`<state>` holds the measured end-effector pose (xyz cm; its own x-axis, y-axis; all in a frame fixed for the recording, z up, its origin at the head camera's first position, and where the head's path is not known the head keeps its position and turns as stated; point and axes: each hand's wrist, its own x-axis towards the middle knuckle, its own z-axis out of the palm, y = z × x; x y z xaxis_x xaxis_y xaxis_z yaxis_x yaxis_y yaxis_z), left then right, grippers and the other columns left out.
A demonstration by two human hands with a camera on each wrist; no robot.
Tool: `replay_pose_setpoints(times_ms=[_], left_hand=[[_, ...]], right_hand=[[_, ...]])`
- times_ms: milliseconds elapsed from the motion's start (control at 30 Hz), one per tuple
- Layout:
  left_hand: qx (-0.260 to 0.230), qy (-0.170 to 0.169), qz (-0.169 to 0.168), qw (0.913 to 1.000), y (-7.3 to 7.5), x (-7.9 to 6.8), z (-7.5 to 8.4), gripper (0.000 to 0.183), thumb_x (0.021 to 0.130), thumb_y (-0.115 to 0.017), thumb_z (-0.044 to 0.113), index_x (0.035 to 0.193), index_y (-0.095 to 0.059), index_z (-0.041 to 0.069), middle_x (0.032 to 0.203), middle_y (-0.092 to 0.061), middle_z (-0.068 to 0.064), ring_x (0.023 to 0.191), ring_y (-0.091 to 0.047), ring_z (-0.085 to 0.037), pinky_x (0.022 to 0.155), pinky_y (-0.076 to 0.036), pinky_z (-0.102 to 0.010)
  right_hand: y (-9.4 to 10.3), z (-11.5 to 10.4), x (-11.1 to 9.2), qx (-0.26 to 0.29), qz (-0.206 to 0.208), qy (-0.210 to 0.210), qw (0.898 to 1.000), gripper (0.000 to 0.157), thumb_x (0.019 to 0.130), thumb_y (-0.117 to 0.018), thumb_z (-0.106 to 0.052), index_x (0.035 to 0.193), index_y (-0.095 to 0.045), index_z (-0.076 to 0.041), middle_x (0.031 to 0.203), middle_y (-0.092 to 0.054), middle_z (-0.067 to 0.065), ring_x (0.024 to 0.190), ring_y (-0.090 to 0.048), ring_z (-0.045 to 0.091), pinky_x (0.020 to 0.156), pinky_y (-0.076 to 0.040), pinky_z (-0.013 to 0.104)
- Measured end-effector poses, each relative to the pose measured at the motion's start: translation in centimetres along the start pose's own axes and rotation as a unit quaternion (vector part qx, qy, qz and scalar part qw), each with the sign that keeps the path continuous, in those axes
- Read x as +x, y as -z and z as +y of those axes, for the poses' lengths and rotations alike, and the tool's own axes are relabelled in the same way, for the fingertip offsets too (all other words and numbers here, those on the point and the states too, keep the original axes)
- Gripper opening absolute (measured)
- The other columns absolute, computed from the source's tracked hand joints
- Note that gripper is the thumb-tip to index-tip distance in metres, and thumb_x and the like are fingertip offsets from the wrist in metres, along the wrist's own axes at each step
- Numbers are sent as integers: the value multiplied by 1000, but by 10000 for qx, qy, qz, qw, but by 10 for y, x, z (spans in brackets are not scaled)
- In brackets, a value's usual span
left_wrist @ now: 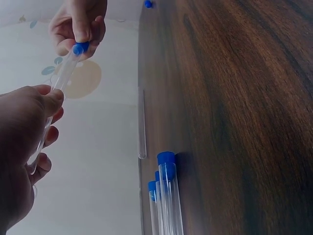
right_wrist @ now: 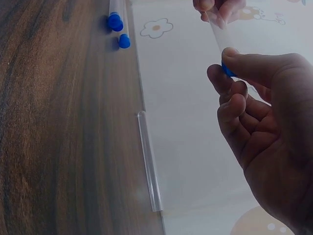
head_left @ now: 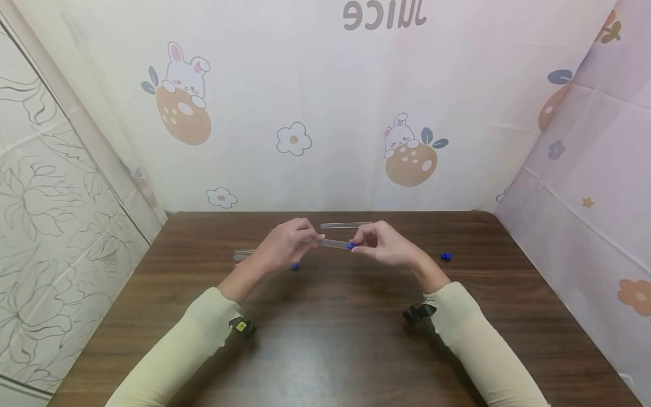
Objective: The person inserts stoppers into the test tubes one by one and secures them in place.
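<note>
In the head view, a clear tube [head_left: 334,243] is being held mid-frame by the left hand [head_left: 287,243], its blue cap [head_left: 351,246] being pinched by the right hand [head_left: 386,244]; a small blue piece [head_left: 446,256] is being shown at right. In the left wrist view, perhaps three capped tubes [left_wrist: 168,196] are being seen at bottom centre. In the right wrist view, another tube [right_wrist: 150,161] is being shown below centre.

In the head view, a left hand [head_left: 286,243] partly hides its gripped tube [head_left: 334,243] and nearby capped tubes [left_wrist: 169,200], the latter cropped by the left wrist view's lower edge, while the right hand [head_left: 389,244] covers a loose tube's [head_left: 343,225] end.
</note>
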<state>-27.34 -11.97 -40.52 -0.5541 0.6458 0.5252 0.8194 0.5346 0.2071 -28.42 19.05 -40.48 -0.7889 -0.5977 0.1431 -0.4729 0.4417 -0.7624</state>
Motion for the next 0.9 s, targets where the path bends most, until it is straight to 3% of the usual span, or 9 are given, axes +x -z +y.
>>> replay_pose_setpoints(times_ms=[300, 467, 900], left_hand=[[148, -175, 174, 9996, -2, -1, 4, 16, 98, -85, 4, 113, -86, 11, 101, -78, -3, 91, -73, -19, 83, -67, -34], [216, -104, 100, 9997, -2, -2, 7, 15, 99, -85, 5, 112, -86, 12, 102, -78, -2, 93, -73, -19, 84, -67, -33], [332, 51, 89, 9994, -5, -3, 15, 15, 97, -88, 7, 111, -85, 11, 103, -77, -3, 92, -73, -19, 81, -66, -32]], right_hand=[[0, 2, -1, -46, -82, -13, 10000, 5, 100, -84, -6, 99, -80, -4, 95, -77, 17, 75, -60, 17, 67, -53, 25], [-2, 2, -2, -105, -112, -144, 9998, 5, 100, -84, -7, 99, -79, -6, 97, -77, 10, 77, -61, 20, 68, -53, 26], [-6, 5, -3, -296, 112, -105, 9994, 7, 99, -85, -5, 97, -79, -8, 93, -76, 13, 74, -58, 17, 65, -50, 25]])
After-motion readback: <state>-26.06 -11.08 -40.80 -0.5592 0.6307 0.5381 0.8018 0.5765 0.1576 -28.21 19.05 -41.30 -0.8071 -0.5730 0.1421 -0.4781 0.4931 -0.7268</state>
